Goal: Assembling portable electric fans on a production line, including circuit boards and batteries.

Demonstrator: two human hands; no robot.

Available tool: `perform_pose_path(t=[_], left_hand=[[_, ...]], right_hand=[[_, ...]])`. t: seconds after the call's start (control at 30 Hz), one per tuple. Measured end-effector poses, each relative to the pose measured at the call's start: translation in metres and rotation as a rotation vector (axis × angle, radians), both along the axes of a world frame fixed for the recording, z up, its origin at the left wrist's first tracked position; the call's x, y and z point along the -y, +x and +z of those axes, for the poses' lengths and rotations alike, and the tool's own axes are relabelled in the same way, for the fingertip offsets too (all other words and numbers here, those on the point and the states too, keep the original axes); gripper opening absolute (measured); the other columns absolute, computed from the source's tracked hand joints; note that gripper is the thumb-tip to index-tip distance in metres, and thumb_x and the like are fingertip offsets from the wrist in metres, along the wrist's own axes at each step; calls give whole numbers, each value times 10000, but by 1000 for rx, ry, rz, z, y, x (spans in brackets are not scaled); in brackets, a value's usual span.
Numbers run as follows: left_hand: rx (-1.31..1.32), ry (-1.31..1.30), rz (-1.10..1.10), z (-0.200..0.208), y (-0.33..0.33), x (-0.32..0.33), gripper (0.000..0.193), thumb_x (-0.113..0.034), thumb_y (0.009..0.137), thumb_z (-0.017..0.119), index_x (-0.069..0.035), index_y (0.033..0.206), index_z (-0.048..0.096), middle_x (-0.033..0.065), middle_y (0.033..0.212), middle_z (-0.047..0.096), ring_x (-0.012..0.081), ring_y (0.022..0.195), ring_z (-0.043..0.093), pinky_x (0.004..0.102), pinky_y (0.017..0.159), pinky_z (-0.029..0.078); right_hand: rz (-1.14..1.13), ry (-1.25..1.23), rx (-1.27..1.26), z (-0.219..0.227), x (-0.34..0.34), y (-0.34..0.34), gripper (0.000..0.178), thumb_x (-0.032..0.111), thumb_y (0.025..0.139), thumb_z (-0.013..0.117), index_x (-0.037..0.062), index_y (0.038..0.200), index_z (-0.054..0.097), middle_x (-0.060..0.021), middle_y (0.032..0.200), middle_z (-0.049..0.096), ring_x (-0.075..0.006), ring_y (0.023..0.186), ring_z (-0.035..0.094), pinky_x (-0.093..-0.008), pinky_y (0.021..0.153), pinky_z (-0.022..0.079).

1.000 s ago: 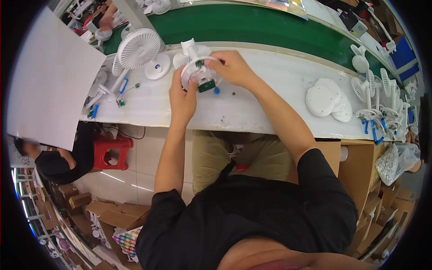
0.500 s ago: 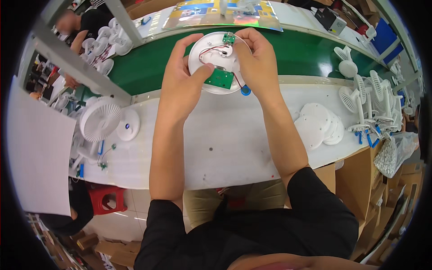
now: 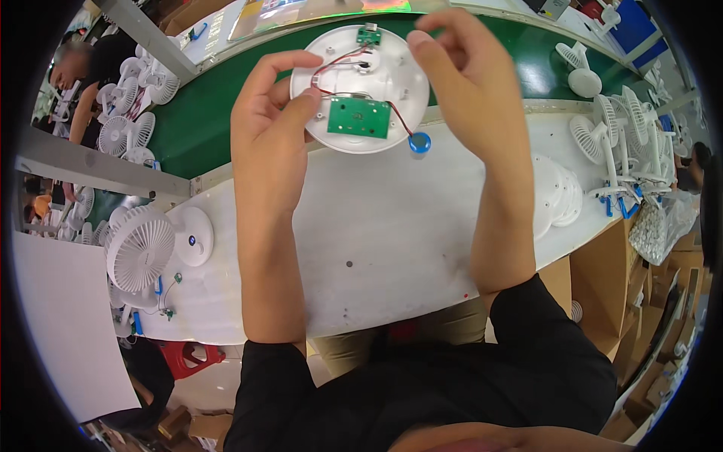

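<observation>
My left hand (image 3: 271,113) grips the left edge of a round white fan base (image 3: 354,68), its thumb on the inside face and the fingers at the rim. The open inside of the base is turned toward me. A larger green circuit board (image 3: 358,117) lies in its lower part, and a small green board (image 3: 369,35) sits at the top edge. Thin red and dark wires run between them. A blue round part (image 3: 420,142) hangs on a wire past the lower right rim. My right hand (image 3: 471,79) is off the base, just right of it, open with thumb and fingers apart.
Below the base is a white worktop (image 3: 376,241), with a green belt (image 3: 226,117) beyond it. A white fan (image 3: 140,248) stands at left beside loose boards with wires. White discs (image 3: 557,196) and several small fans (image 3: 621,143) are at right. A person (image 3: 90,75) sits far left.
My right hand has let go of the base and moved right. The base has shifted slightly left and up in view, still in my left hand, and the larger board is now fully exposed.
</observation>
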State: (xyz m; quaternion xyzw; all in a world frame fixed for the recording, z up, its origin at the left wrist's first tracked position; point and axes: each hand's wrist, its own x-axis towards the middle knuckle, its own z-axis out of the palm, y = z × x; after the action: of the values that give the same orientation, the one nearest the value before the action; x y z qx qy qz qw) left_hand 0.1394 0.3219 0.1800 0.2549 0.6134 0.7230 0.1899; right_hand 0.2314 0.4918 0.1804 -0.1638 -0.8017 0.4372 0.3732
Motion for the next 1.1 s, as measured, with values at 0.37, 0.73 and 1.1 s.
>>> perform_pose_path(t=[0.37, 0.73, 1.1], left_hand=[[-326, -113, 398, -23, -19, -5, 169, 6, 851, 533, 1, 993, 626, 89, 893, 635, 113, 748, 524, 233, 666, 450], [-517, -314, 448, -24, -18, 5, 115, 43, 840, 561, 21, 943, 607, 102, 855, 627, 124, 649, 524, 234, 598, 467], [-437, -289, 328, -24, -2, -7, 127, 77, 813, 595, 28, 926, 625, 94, 839, 638, 118, 623, 533, 232, 570, 467]], right_hand=[[448, -219, 573, 7, -3, 3, 193, 163, 891, 680, 55, 1051, 666, 13, 643, 600, -63, 522, 516, -184, 462, 333], [389, -813, -7, -53, -10, -39, 197, 21, 869, 649, -1, 1064, 652, -85, 835, 648, -136, 700, 618, -215, 666, 515], [194, -347, -576, -54, 28, -56, 161, 16, 854, 626, -6, 1013, 623, -87, 846, 619, -138, 743, 586, -235, 666, 492]])
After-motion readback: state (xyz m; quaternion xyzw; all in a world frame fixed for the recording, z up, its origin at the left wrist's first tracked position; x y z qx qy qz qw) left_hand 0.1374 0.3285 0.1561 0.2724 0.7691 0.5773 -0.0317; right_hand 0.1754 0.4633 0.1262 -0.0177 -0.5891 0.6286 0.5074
